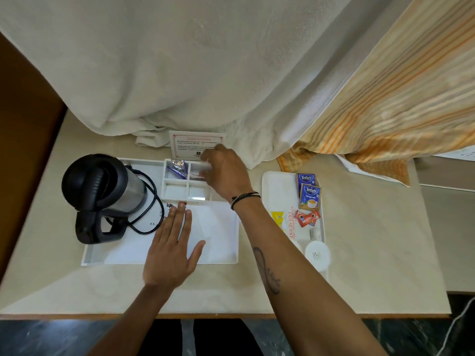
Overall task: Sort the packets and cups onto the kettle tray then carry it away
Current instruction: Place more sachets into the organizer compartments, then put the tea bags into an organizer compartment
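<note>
The white kettle tray (221, 253) lies on the beige table, with a black and steel kettle (102, 194) on its left part and small compartments along its back. Purple packets (177, 168) fill one compartment. My right hand (226, 173) reaches over the compartment beside it, fingers closed on pale sachets (203, 173) that are blurred. My left hand (172, 247) rests flat and open on the tray's bare floor. To the right, a second white tray (277, 191) holds two blue Tetley packets (309, 196), red Nescafe sachets (307, 218), a yellow packet (277, 219) and a white lidded cup (317, 255).
A white curtain (180, 73) and a striped orange curtain (385, 98) hang down onto the back of the table. A printed card (190, 142) stands behind the kettle tray. The kettle's black cord (154, 201) loops on the tray. The table's front edge is near my body.
</note>
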